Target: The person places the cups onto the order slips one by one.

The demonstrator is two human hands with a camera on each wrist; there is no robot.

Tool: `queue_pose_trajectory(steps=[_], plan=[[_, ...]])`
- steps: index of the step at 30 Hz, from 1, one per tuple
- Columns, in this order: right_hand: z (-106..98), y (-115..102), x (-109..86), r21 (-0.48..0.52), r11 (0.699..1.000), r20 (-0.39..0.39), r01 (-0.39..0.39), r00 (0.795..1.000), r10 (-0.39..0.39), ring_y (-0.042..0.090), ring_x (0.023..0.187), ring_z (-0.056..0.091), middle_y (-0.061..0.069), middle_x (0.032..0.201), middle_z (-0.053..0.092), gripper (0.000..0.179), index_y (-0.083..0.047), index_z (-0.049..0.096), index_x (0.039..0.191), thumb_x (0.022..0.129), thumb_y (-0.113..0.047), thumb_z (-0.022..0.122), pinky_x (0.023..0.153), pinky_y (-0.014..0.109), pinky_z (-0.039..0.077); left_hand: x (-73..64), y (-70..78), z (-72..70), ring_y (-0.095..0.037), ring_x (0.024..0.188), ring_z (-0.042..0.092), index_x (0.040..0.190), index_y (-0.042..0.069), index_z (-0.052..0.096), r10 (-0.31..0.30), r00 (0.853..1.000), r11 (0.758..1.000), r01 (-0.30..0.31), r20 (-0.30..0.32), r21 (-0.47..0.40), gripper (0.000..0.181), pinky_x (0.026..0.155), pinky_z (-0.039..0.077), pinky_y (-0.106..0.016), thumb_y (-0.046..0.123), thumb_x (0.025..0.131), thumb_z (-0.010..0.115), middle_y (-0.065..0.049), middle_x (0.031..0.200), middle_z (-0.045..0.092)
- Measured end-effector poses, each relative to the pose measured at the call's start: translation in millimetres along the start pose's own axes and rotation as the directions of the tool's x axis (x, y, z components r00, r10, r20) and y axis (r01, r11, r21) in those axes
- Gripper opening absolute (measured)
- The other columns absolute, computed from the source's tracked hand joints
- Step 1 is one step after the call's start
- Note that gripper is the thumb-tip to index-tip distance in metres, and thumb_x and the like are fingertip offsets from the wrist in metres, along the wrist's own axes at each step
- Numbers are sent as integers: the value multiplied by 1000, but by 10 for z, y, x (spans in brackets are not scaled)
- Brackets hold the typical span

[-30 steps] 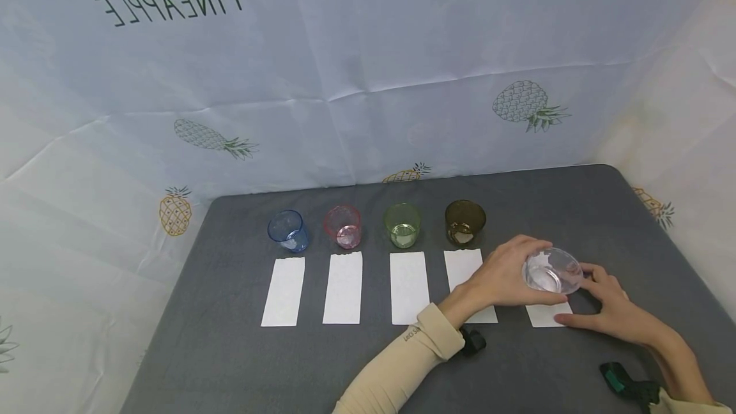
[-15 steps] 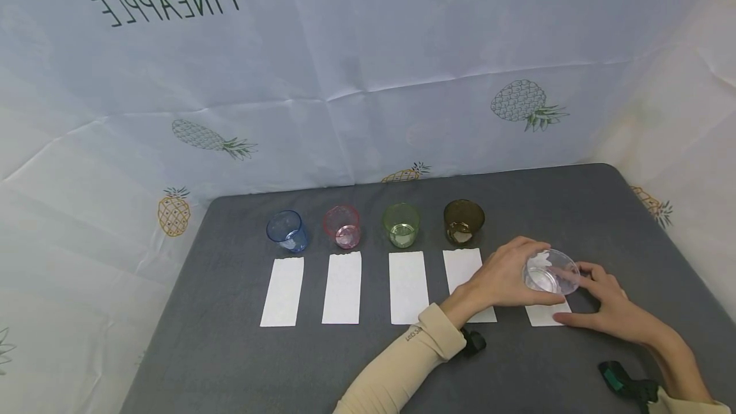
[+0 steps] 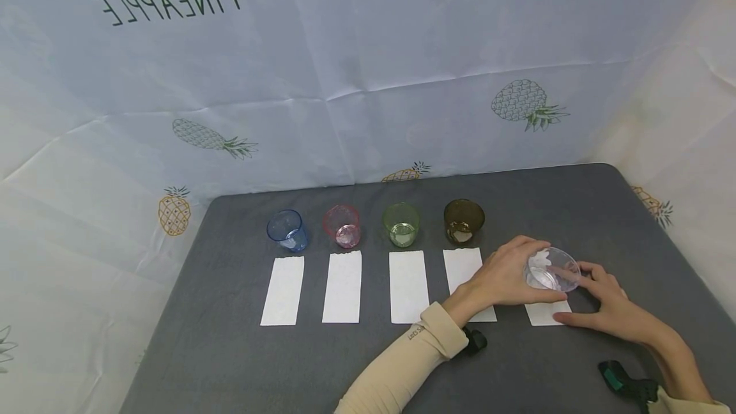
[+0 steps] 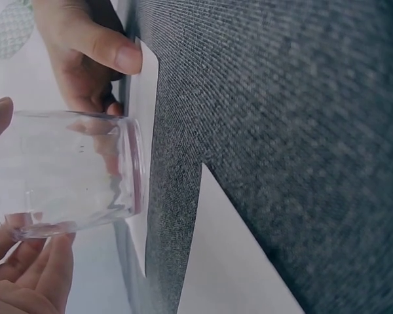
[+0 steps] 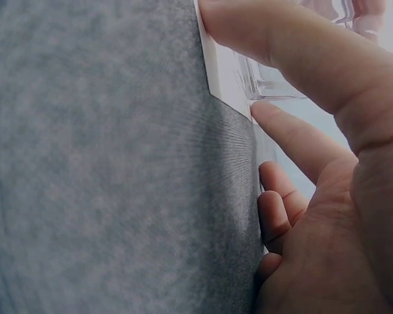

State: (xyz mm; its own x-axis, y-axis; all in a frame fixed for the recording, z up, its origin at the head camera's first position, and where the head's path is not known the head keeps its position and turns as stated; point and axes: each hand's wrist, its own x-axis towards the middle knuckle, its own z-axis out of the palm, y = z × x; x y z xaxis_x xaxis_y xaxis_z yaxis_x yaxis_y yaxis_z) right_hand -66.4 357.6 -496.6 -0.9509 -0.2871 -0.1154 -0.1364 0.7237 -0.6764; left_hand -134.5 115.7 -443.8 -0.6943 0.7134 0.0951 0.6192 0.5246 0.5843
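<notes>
Cups (image 3: 402, 227) stand behind four papers (image 3: 409, 286); our left grip (image 3: 508, 273) holds the seemingly last, clear cup (image 4: 65, 170), our right grip (image 3: 612, 308) wide

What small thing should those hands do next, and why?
I'd guess the left hand should move the clear cup it grips just past the far end of the paper strip below. The coloured cups each stand beyond the far end of a white strip, while the clear one covers part of its strip in the head view.
</notes>
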Motion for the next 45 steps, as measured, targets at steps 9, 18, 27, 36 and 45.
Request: queue_pose_trajectory(steps=[9, 18, 27, 36, 45], plan=[[2, -1, 7, -10, 1000, 4, -16, 1000, 16, 56, 123, 21, 31, 143, 26, 73, 5, 48, 141, 83, -22, 84, 84, 74, 24, -16, 8, 10, -2, 134, 53, 153, 19, 48, -23, 1000, 1000, 23, -10, 3, 83, 102, 45, -10, 56, 84, 78, 8, 149, 53], [6, 2, 2, -13, 1000, 1, -24, 1000, 24, 56, 122, 21, 30, 142, 26, 68, 9, 51, 134, 83, -22, 84, 85, 74, 22, -44, 26, -3, -2, 133, 54, 153, 21, 47, -47, 999, 999, 47, -19, 21, 85, 102, 46, -11, 59, 84, 77, 8, 149, 52], [13, 3, -9, -7, 1000, -10, -11, 1000, 11, 55, 121, 22, 28, 141, 27, 65, 8, 53, 132, 82, -20, 84, 85, 74, 22, -55, 26, 18, -2, 133, 54, 155, 23, 45, -60, 998, 998, 60, -7, 7, 83, 101, 47, -12, 61, 87, 73, 9, 151, 50], [11, -2, 2, -2, 1000, -15, 2, 1000, -2, 55, 122, 22, 27, 140, 28, 65, 8, 52, 131, 81, -18, 85, 84, 74, 23, -50, 33, 42, 1, 131, 54, 155, 25, 45, -98, 995, 995, 98, -23, -8, 84, 99, 47, -10, 62, 85, 74, 12, 148, 52], [-10, -21, 12, -27, 1000, -8, -3, 1000, 3, 54, 121, 25, 26, 139, 31, 71, 7, 51, 136, 81, -20, 86, 84, 73, 27, -66, 28, 60, 1, 133, 52, 156, 24, 43, -86, 996, 996, 85, -20, -36, 83, 101, 47, -11, 60, 87, 73, 11, 149, 50]])
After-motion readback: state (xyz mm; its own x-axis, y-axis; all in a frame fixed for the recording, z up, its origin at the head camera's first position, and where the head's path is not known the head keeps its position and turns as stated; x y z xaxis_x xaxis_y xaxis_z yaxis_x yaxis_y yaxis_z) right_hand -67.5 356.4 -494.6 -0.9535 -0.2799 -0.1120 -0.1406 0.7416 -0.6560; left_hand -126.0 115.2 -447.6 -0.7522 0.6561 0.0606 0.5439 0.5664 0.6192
